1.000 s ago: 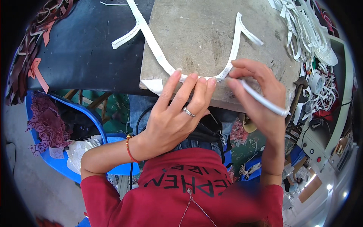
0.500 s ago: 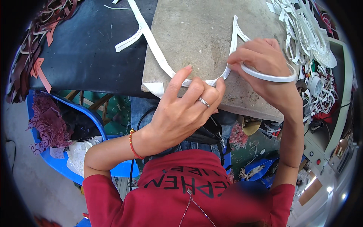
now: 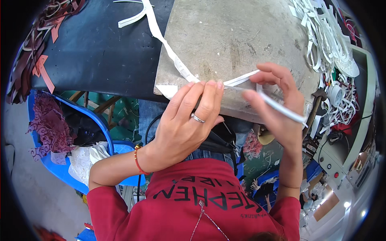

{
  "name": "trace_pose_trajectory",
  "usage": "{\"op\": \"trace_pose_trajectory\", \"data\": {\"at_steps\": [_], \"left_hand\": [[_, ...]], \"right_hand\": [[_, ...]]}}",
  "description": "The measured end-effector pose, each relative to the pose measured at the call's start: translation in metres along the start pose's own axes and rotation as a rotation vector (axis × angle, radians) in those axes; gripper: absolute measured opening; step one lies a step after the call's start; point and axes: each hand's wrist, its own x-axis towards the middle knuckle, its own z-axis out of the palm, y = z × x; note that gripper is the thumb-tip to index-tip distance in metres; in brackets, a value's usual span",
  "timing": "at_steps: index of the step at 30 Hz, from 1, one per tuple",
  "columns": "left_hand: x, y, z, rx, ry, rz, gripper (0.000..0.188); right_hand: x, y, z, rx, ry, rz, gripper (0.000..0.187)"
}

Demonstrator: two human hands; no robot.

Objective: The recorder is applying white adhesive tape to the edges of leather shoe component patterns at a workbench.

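Note:
My left hand (image 3: 187,116) pinches a narrow white strip (image 3: 177,60) with its fingertips at the front of the grey slab (image 3: 225,36). The strip runs up and left onto the black tabletop, where it forks. A short white length (image 3: 241,78) sticks out to the right of my left fingertips and reaches the fingers of my right hand (image 3: 281,104). Curved and blurred, my right hand has its thumb and fingers apart and carries a slim white loop (image 3: 283,108) across the palm. A thin grey line runs between the loop and my left fingertips; its kind is unclear.
A small white offcut (image 3: 167,90) lies on the slab's near left corner. Bundles of white strips (image 3: 325,44) lie at the right, dark reddish strips (image 3: 30,60) at the far left. A blue chair (image 3: 100,124) with fabric pieces stands at the left. A hammer-like tool (image 3: 315,102) lies near the right edge.
The strip's curve has been drawn toward me and its right part now lies lower. My right hand has moved down and left, its fingers more spread. My left fingertips have come together.

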Motion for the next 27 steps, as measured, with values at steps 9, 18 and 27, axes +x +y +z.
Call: {"op": "trace_pose_trajectory", "data": {"at_steps": [9,18,27], "left_hand": [[0.017,0.004,0.002,0.134,-0.023,0.036,0.066],[0.036,0.003,-0.003,0.217,-0.122,0.214,0.074],[0.071,0.001,-0.003,-0.025,-0.281,0.177,0.07]], "right_hand": [[0.017,0.015,-0.005,-0.294,-0.087,-0.205,0.014],[0.026,0.033,-0.035,0.127,-0.129,0.101,0.025],[0.028,0.031,-0.034,-0.072,-0.047,-0.016,0.025]]}}
